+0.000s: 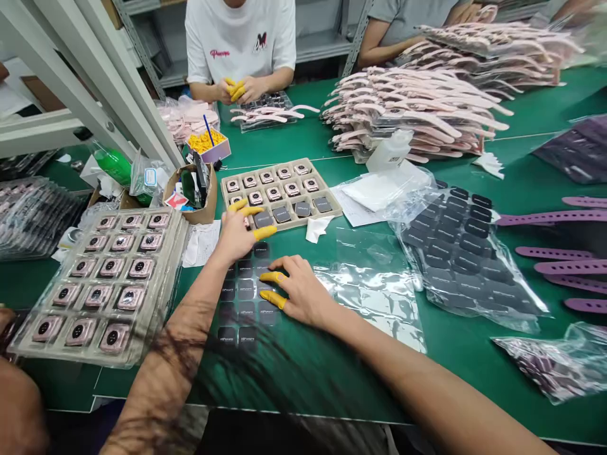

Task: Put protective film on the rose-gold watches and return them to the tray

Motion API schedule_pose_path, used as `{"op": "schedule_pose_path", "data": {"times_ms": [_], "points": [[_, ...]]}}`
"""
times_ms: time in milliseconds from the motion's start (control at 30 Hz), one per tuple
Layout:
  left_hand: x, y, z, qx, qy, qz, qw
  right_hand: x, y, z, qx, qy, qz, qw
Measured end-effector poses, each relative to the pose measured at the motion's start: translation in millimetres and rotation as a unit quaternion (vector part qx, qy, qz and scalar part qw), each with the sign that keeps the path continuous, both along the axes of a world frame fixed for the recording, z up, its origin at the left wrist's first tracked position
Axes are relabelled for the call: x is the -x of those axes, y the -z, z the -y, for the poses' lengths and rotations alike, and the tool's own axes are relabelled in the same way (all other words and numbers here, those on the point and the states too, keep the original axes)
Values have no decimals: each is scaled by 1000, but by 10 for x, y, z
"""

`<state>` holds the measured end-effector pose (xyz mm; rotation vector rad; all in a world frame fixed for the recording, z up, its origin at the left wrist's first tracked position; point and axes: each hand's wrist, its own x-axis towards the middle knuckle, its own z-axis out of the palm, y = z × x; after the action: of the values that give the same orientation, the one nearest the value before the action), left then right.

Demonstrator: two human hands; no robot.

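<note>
My left hand (236, 232) wears yellow finger cots and spreads over the front corner of a beige tray (227, 189) of rose-gold watch cases. A dark square pad (263, 219) lies between its thumb and fingers; whether it is gripped is unclear. My right hand (298, 294), also with yellow cots, rests flat on a sheet of black printed pads (245, 291). Dark pads cover the tray's nearest cells. A second tray of pink watch cases (111, 287) lies to the left of my left arm.
Two co-workers sit across the green table, one with yellow-cotted hands (236, 90). Piles of pink straps (417, 110), purple straps (554, 218), a bag of black pads (455, 246), a clear plastic bag (370, 284) and a cardboard box (194, 193) surround me.
</note>
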<state>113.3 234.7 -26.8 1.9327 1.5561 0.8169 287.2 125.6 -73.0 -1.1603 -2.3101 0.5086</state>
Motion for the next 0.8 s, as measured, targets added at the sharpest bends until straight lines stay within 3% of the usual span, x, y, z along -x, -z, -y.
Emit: {"op": "schedule_pose_path", "data": {"times_ms": [100, 233, 300, 400, 567, 700, 800], "points": [[-57, 19, -278, 12, 16, -161, 987, -27, 1, -3, 2, 6, -13, 1000], [24, -106, -305, -58, -25, -276, 959, -45, 11, -4, -2, -6, -16, 1000], [78, -223, -292, -51, -6, -368, 928, -45, -5, -5, -1, -11, -14, 1000], [80, -370, -344, 17, 59, -486, 872, -45, -55, -5, 6, -14, 2, 1000], [16, -450, -476, 28, 161, -520, 838, -57, -139, -7, 11, -16, 33, 999], [107, -440, -520, 18, 204, -541, 815, -64, -170, -28, 8, -9, 57, 998], [175, -400, -471, -14, 162, -513, 843, -57, -167, -62, -2, -17, 61, 998]]}}
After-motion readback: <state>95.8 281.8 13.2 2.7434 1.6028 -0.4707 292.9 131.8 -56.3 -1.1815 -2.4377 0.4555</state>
